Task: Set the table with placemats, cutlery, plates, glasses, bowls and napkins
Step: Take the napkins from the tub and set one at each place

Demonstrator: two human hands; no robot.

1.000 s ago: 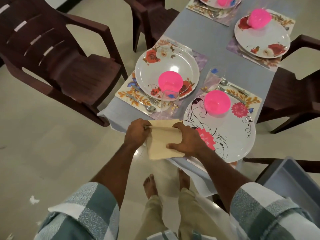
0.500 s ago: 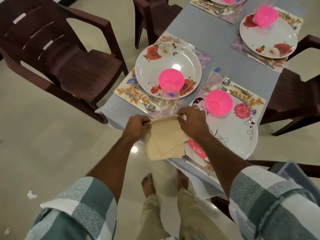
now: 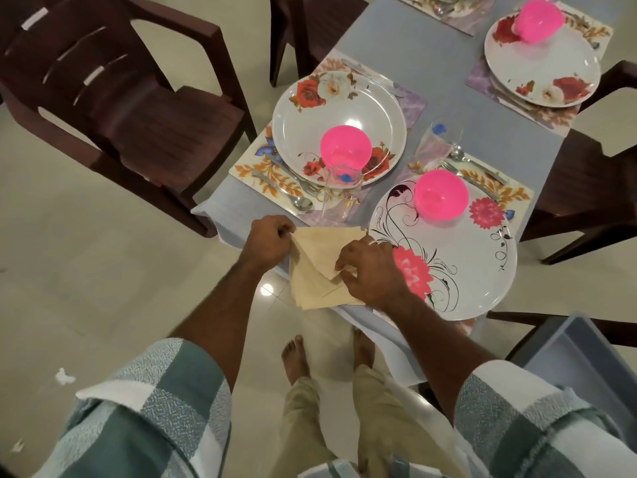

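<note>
Since half a second ago, right hand [image 3: 374, 270] slid down the beige paper napkin [image 3: 315, 267], pinching a triangular fold; left hand [image 3: 270, 241] pinches its corner, left of the swirl-patterned plate [image 3: 479, 270]; no writing legible.

Both hands fold a beige napkin [image 3: 317, 270] at the surface's [image 3: 431, 63] corner: left hand [image 3: 270, 241] pinches its edge, right hand [image 3: 374, 270] pinches a folded corner.

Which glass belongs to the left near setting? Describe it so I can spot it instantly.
Start at the near corner of the grey table, where both hands fold beige napkins. Just beyond the left hand stands a clear glass overlapping the rose plate. Unlike the other glass, it's directly before a pink bowl.
</note>
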